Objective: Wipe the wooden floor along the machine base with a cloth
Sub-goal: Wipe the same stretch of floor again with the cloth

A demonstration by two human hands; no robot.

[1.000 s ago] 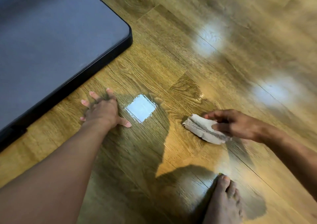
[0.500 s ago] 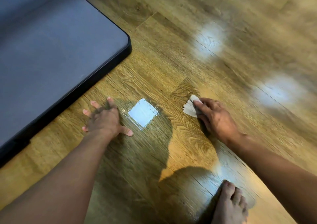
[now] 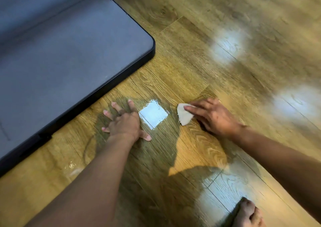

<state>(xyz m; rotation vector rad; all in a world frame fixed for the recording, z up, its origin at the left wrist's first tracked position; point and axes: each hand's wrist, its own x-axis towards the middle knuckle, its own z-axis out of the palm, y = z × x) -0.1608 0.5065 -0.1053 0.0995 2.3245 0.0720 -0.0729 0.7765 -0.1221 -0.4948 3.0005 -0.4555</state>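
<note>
1. The wooden floor [image 3: 199, 67] shines around both hands and may be damp. A braced palm, or the bare foot [image 3: 248, 214] behind the right fingers, could slide on it.
2. The machine base [image 3: 69, 53] lies just beyond the left fingers. The strip along its black edge may go unwiped, because the cloth sits well off to the other side.
3. The left hand [image 3: 124, 124] rests on the floor with its fingers spread, released and holding nothing. It lies between cloth and base and could block a stroke.
4. The right hand [image 3: 213, 117] lays straight fingers over the cloth, pressing it down rather than clenching it.
5. The cloth [image 3: 184, 115] lies bunched on the floor under the right fingertips. Being only pressed, it could slip free mid-stroke.
</note>
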